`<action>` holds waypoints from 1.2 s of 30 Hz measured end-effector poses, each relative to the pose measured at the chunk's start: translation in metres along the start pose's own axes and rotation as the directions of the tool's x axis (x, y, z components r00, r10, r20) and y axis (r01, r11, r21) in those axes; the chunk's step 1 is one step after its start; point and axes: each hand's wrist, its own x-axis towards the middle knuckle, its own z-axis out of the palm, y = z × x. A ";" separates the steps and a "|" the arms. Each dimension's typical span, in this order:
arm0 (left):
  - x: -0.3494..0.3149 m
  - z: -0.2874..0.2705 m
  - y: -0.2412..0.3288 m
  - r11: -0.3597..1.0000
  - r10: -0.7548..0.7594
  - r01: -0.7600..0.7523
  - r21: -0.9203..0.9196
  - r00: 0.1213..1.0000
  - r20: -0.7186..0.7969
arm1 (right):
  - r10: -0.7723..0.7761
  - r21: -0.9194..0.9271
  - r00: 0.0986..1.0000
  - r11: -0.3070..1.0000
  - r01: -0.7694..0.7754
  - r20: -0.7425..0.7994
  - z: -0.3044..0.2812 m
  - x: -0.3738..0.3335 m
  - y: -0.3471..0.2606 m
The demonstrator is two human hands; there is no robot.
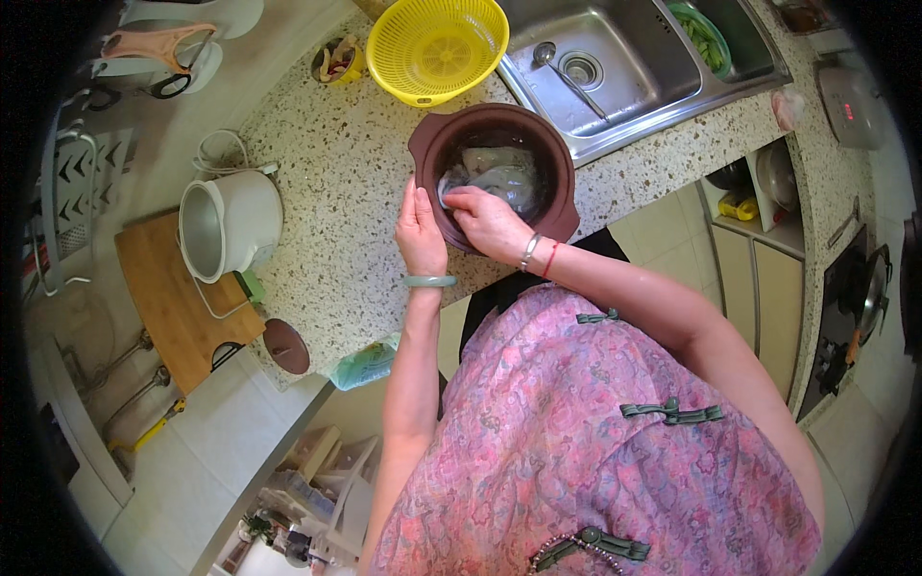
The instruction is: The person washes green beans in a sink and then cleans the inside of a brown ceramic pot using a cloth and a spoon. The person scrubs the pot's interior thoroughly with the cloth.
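A brown clay-coloured pot (565, 182) with side lugs stands on the counter before me. Inside it lie pale grey, wet-looking pieces (507, 180), perhaps fish, in what looks like liquid. Along the pot's near left wall, my left hand (421, 232) steadies it with the fingers held together; a green bangle circles that wrist. My right hand (488, 221) reaches over the near rim into the pot, its fingers curled down beside the grey pieces. What its fingertips pinch is hidden. A silver bracelet and a red string are on the right wrist.
Behind the pot are a yellow colander (437, 48) and a small yellow tub of scraps (338, 61). A steel sink (615, 58) holds a ladle (571, 82); green vegetables (699, 38) sit beyond. Leftward stand a white cooker body (252, 221) and a wooden board (173, 307).
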 end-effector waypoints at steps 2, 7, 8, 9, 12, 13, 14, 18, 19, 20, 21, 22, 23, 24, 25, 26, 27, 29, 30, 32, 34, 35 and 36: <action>-0.002 0.002 0.005 1.000 0.002 -0.002 0.020 1.000 0.004 | 0.049 -0.037 0.999 0.998 -0.049 -0.016 0.010 0.009 0.006; 0.001 0.005 0.003 0.999 0.026 -0.025 0.033 0.999 -0.027 | 0.267 0.060 0.941 0.957 -0.285 0.206 -0.001 0.028 0.005; 0.001 0.004 0.003 0.998 0.033 -0.031 0.048 0.999 -0.031 | 0.258 0.116 0.936 0.950 -0.291 0.241 -0.003 0.023 0.004; -0.001 0.003 0.005 0.998 0.033 -0.031 0.063 0.999 -0.032 | 0.259 0.127 0.916 0.943 -0.309 0.306 -0.011 0.017 -0.010; -0.003 0.004 0.005 0.998 0.035 -0.033 0.060 0.999 -0.034 | 0.339 0.236 0.894 0.880 -0.412 0.293 -0.014 0.013 -0.013; -0.002 0.005 0.006 0.998 0.038 -0.036 0.053 0.999 -0.035 | 0.320 0.271 0.925 0.889 -0.368 0.206 -0.008 0.013 -0.008; -0.002 0.005 0.008 0.996 0.054 -0.051 0.079 0.998 -0.038 | 0.312 0.260 0.938 0.903 -0.343 0.152 -0.004 0.016 -0.006; -0.004 0.004 0.010 0.994 0.039 -0.036 0.102 0.999 -0.025 | 0.339 0.287 0.940 0.896 -0.338 0.049 0.004 0.033 0.010; -0.005 0.003 0.008 0.996 0.016 -0.014 0.083 1.000 -0.020 | 0.353 0.272 0.933 0.893 -0.359 0.072 0.000 0.034 0.006; -0.004 0.002 0.007 0.996 0.022 -0.020 0.087 0.999 -0.026 | 0.368 0.256 0.925 0.889 -0.380 0.095 -0.004 0.036 0.003; -0.004 0.003 0.007 0.996 0.029 -0.027 0.085 0.999 -0.023 | 0.426 0.327 0.880 0.818 -0.473 0.209 -0.008 0.039 0.008; -0.003 0.003 0.007 0.996 0.033 -0.030 0.082 0.999 -0.033 | 0.425 0.379 0.871 0.785 -0.490 0.246 -0.013 0.036 -0.005; -0.002 0.004 0.009 0.997 0.035 -0.031 0.077 0.998 -0.052 | 0.421 0.429 0.862 0.748 -0.506 0.282 -0.018 0.030 -0.019; -0.003 0.006 0.015 0.997 0.033 -0.029 0.075 0.998 -0.062 | 0.423 0.479 0.850 0.702 -0.527 0.314 -0.022 0.024 -0.028; -0.004 0.007 0.018 0.997 0.031 -0.026 0.072 0.997 -0.072 | 0.387 0.461 0.862 0.731 -0.503 0.327 -0.022 0.023 -0.025; -0.005 0.007 0.012 0.996 0.030 -0.024 0.087 0.997 -0.069 | 0.399 0.461 0.861 0.728 -0.507 0.317 -0.021 0.023 -0.020; -0.004 0.005 0.009 0.994 0.033 -0.026 0.104 0.997 -0.070 | 0.404 0.463 0.861 0.728 -0.507 0.308 -0.019 0.026 -0.018; -0.005 0.005 0.003 0.992 0.023 -0.014 0.124 0.997 -0.073 | 0.380 0.373 0.892 0.812 -0.449 0.245 -0.018 0.033 -0.014; -0.005 0.005 0.005 0.992 0.008 0.001 0.129 0.998 -0.068 | 0.367 0.371 0.919 0.841 -0.394 0.145 -0.012 0.039 -0.003; -0.004 0.006 0.008 0.989 0.005 0.006 0.148 0.997 -0.076 | 0.463 0.455 0.883 0.772 -0.444 0.076 -0.007 0.049 0.012; -0.005 0.006 0.003 0.985 0.011 0.006 0.172 0.995 -0.099 | 0.442 0.383 0.890 0.807 -0.450 0.115 -0.015 0.051 0.016; -0.007 0.006 0.001 0.986 -0.007 0.024 0.164 0.995 -0.103 | 0.407 0.319 0.911 0.856 -0.407 0.070 -0.012 0.052 0.024; -0.006 0.005 0.001 0.987 -0.023 0.039 0.155 0.994 -0.108 | 0.364 0.250 0.931 0.899 -0.359 0.029 -0.012 0.055 0.028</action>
